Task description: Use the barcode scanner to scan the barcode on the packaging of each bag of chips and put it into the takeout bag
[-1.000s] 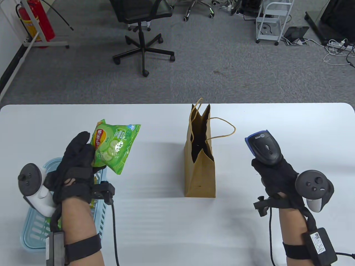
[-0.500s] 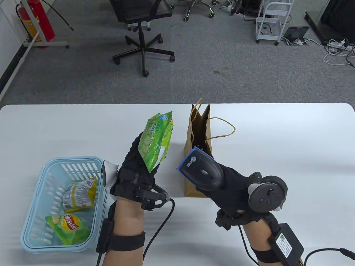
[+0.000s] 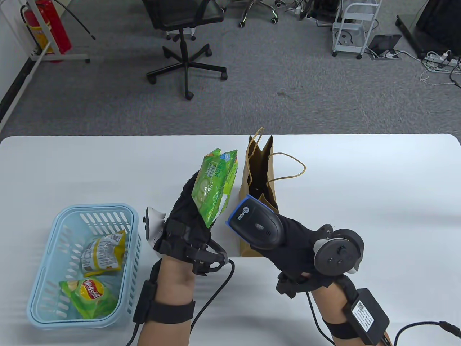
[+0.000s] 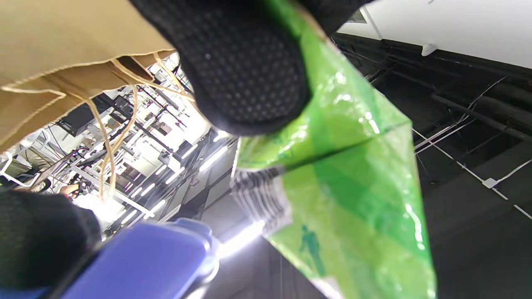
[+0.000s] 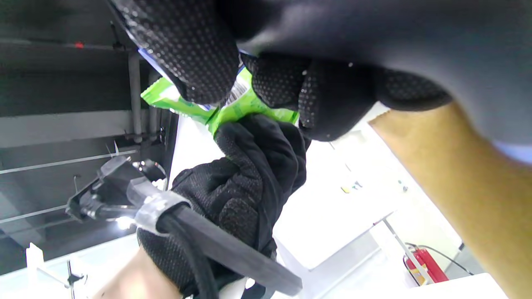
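Observation:
My left hand [image 3: 187,220] grips a green bag of chips [image 3: 214,185] by its lower end and holds it upright above the table, just left of the brown takeout bag [image 3: 260,216]. In the left wrist view the chips bag [image 4: 353,187] shows a barcode patch [image 4: 259,197] under my thumb. My right hand [image 3: 299,245] grips the black barcode scanner [image 3: 255,223], whose blue-rimmed nose points at the chips from the right, a short gap away. The takeout bag stands open with its cord handles [image 3: 288,165] hanging over.
A light blue basket [image 3: 43,259] at the front left holds a yellow chips bag [image 3: 102,250] and a green chips bag [image 3: 90,293]. An office chair [image 3: 183,43] and a fire extinguisher [image 3: 50,25] stand on the floor beyond the white table [image 3: 378,180].
My left hand carried the green chips bag from above the basket to beside the takeout bag. My right hand swung the scanner leftward, in front of the takeout bag, up to the chips.

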Available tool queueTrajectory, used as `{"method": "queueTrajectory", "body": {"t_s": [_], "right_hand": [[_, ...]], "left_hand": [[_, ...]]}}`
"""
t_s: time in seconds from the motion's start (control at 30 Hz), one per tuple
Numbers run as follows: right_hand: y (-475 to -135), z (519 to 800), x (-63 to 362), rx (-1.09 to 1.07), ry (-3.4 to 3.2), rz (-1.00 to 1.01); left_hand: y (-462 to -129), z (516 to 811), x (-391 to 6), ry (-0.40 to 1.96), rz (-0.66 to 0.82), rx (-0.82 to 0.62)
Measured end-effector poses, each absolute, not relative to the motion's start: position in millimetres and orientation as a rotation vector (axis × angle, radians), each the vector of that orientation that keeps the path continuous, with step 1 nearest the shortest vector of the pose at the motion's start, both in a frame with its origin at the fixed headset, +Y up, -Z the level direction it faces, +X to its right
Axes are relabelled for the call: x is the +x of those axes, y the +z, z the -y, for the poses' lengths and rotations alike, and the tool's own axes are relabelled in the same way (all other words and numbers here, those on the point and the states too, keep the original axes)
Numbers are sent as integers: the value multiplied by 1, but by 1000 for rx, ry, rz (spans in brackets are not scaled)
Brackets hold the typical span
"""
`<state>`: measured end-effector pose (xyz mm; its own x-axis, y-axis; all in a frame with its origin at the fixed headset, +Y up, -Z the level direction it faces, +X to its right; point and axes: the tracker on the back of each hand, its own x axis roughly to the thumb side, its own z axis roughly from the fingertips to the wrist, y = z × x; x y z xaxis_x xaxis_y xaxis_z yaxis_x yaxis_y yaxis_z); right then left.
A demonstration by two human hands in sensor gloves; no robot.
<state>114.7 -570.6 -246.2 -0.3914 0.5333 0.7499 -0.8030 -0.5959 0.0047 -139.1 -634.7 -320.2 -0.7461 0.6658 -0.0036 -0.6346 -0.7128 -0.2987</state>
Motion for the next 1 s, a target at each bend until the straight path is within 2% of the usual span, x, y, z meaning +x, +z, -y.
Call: {"method": "queueTrajectory", "body": {"t_s": [0.87,1.0], "right_hand": [[-248,575,117,909,2047,438],[-244,565,132,869,1982,484]], "left_hand": [[-328,644,-135,2414,420,-172],[-326,639,-138,2381,441,-136]]}}
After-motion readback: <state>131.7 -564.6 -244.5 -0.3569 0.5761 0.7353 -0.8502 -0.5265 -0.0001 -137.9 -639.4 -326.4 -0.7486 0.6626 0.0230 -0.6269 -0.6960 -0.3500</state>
